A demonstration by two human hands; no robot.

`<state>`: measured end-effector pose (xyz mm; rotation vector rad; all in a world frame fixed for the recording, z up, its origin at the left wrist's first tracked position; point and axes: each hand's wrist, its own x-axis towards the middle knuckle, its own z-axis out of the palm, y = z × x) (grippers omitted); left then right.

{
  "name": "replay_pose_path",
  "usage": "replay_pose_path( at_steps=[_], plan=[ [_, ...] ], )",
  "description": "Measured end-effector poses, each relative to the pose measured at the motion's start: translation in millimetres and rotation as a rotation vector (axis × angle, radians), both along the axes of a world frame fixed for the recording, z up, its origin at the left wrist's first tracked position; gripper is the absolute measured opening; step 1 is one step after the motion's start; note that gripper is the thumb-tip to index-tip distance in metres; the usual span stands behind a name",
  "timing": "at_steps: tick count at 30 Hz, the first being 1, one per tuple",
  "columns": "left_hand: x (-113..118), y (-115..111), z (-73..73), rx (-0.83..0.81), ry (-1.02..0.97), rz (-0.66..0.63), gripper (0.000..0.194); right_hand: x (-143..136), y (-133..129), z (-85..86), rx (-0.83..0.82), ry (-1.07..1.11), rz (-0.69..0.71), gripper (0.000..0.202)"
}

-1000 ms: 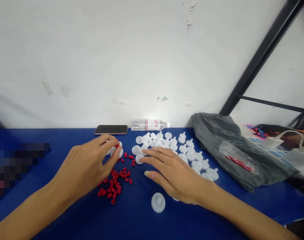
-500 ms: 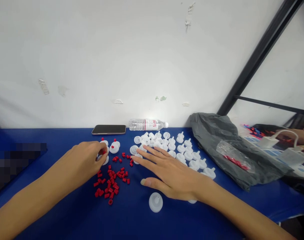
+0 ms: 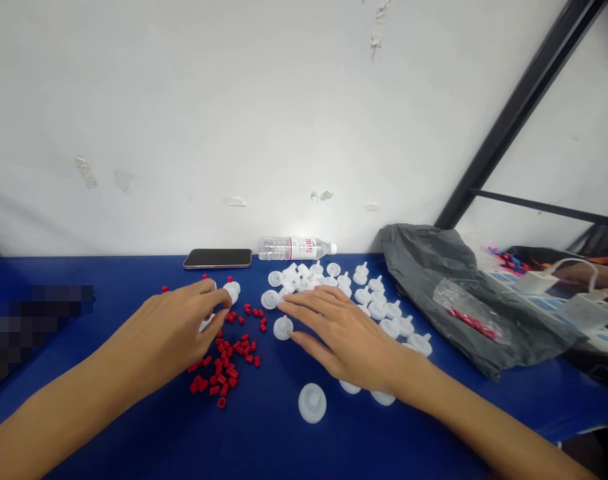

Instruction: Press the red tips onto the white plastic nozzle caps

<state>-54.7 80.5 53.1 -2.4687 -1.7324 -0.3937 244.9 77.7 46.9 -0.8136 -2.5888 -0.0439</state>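
My left hand [image 3: 181,320] is closed, its thumb and index fingertips close together above the left part of the table. What lies between them, if anything, I cannot make out. White disc-shaped pieces [image 3: 233,289] with red tips lie beside and partly behind it. Small red caps [image 3: 225,367] are scattered below its fingers. My right hand [image 3: 347,330] is open, palm down over several white spouted pieces [image 3: 377,310]. Its thumb tip reaches the edge of one white spouted disc [image 3: 283,328], with the index finger just above. Another white disc [image 3: 313,403] lies nearer to me.
A phone [image 3: 217,258] and a clear bottle [image 3: 297,249] lie along the wall. At the right are a grey plastic bag [image 3: 429,280], a clear packet of red pieces [image 3: 471,317] and white chargers [image 3: 537,283]. Another person's arm [image 3: 589,273] shows at the far right.
My left hand has shifted slightly right, and a red tip now shows to its left. My right hand's fingers have drawn back and bent, uncovering a white disc by the thumb.
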Motion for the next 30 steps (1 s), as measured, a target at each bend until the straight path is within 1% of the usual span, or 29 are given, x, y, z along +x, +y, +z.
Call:
replay_pose_path(
  at_steps=[3, 7, 10, 13, 17, 21, 24, 27, 30],
  plan=[
    [3.6, -2.6, 1.5, -0.076, 0.085, -0.02, 0.038, 1.6, 0.9, -1.4, -0.063, -0.045, -0.027, 0.035],
    [4.1, -1.9, 1.8, -0.148, 0.167, -0.024, 0.035, 2.6, -0.4, 3.4, -0.121, -0.062, -0.055, 0.027],
    [0.2, 1.1, -2.6, -0.17, 0.195, -0.029, 0.038, 2.1, -1.2, 6.4, -0.109, -0.057, -0.088, 0.023],
    [-5.5, 4.7, -9.7, -0.183, 0.205, -0.049, 0.041, 1.7, -0.2, 5.9, -0.11, -0.067, -0.099, 0.023],
    [-11.3, 9.0, -17.9, -0.156, 0.195, -0.08, 0.039, 2.0, 1.7, 3.8, -0.115, -0.079, -0.085, 0.016],
    [-12.6, 11.2, -24.5, -0.108, 0.176, -0.092, 0.038, 2.8, 1.7, 2.7, -0.125, -0.045, -0.049, 0.01],
    [-11.1, 10.9, -28.6, -0.059, 0.171, -0.082, 0.035, 3.5, -0.6, 1.6, -0.147, -0.019, -0.068, 0.009],
    [-7.9, 8.5, -28.1, -0.009, 0.144, -0.091, 0.032, 3.4, -4.0, 1.7, -0.207, 0.005, -0.1, 0.008],
    [-2.5, 4.2, -22.5, 0.027, 0.086, -0.152, 0.03, 2.3, -6.1, 3.2, -0.222, 0.036, -0.074, 0.006]
  ],
)
